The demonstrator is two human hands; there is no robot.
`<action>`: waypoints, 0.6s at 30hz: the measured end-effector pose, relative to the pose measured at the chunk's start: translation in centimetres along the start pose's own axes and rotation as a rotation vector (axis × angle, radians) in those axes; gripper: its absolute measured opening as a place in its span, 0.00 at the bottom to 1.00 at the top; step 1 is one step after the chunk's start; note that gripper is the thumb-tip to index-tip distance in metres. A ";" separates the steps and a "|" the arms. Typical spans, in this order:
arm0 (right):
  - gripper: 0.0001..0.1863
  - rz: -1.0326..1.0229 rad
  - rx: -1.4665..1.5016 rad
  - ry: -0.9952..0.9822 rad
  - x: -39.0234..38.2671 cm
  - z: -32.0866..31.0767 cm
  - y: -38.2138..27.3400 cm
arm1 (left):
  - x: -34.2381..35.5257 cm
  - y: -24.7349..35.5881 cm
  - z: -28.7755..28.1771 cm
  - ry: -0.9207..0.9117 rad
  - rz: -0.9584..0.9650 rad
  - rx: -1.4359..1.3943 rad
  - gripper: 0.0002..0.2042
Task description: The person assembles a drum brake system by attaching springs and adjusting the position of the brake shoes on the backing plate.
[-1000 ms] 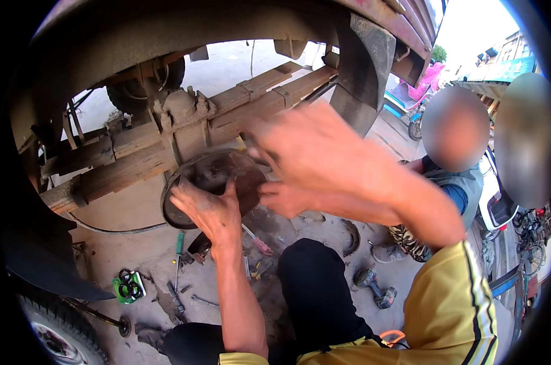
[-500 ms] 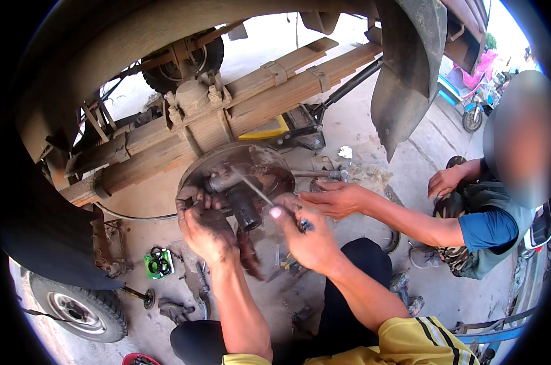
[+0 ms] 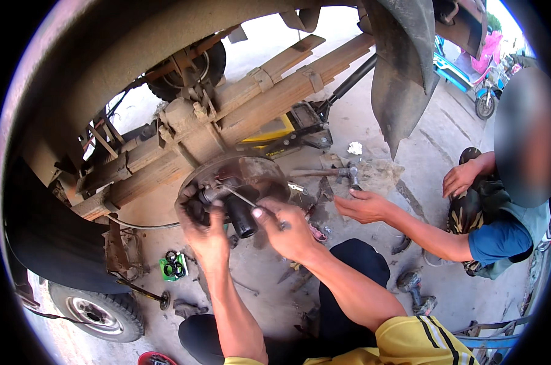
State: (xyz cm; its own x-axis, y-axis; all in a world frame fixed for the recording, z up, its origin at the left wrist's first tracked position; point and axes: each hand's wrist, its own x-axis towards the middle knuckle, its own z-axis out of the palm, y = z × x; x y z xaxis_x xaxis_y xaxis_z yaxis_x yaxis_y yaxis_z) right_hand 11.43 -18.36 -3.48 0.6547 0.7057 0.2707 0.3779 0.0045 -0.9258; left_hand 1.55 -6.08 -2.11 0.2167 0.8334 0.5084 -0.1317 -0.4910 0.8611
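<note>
Two bare hands work at one round metal plate (image 3: 267, 175), which stands tilted below two long, rusty layered bars (image 3: 257, 109) under a vehicle. One black cylinder (image 3: 242, 222) juts out from the plate's middle, its free end pointing down and a little right.

The left hand (image 3: 207, 228) is at the plate's lower left edge, thumb up beside the cylinder; its fingers are partly hidden and dark against the metal, so I cannot tell whether it grips anything. The right hand (image 3: 285, 225) is closed on one thin metal rod (image 3: 244, 197), which slants up and left across the cylinder, its far end near the plate's middle.

A co-worker crouches to the right, with two hands in view: one (image 3: 366, 207) open and held out, near but apart from the right hand; the other (image 3: 461, 177) at a knee.

On the ground beyond the plate's right edge lie one hammer (image 3: 350, 176) and one crumpled white scrap (image 3: 354, 148); one yellow-and-black jack (image 3: 275, 129) stands behind the plate. Nearer the wearer are one power tool (image 3: 410, 282) on the right and, on the left, one green package (image 3: 168, 269) with several black rings, too small to count, and one tyred wheel (image 3: 99, 311).
</note>
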 end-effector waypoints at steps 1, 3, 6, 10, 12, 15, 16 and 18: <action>0.10 -0.006 -0.036 -0.015 0.2 -0.1 -0.4 | 0.3 0.1 -0.1 -0.025 0.025 0.095 0.20; 0.09 -0.133 -0.006 0.020 1.0 0.9 0.7 | 1.0 0.2 -0.2 -0.074 0.068 0.284 0.29; 0.08 -0.256 -0.010 0.027 1.7 1.4 1.7 | 1.4 1.1 0.5 -0.078 0.051 0.472 0.35; 0.09 -0.179 -0.067 -0.103 1.9 0.1 -0.6 | 1.4 0.5 0.8 -0.029 0.036 0.452 0.35; 0.09 -0.167 -0.073 -0.095 1.5 0.3 -1.3 | 1.1 0.1 0.9 -0.010 0.023 0.385 0.35; 0.08 -0.158 -0.150 -0.089 1.2 0.0 -2.0 | 1.2 -0.1 1.2 -0.002 0.018 0.336 0.35; 0.08 -0.158 -0.185 -0.089 1.2 -0.2 -2.4 | 1.2 0.0 1.3 -0.001 0.014 0.332 0.34; 0.09 -0.116 -0.266 -0.105 1.2 -1.0 -4.3 | 1.0 0.0 1.4 0.008 0.001 0.323 0.33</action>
State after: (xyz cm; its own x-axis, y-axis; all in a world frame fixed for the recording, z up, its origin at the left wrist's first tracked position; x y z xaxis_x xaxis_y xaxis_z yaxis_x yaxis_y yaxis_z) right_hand 11.21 -18.22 1.05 0.5314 0.7807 0.3289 0.6135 -0.0869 -0.7849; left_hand 3.13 -5.57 -1.62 0.2093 0.8342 0.5102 0.1826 -0.5459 0.8177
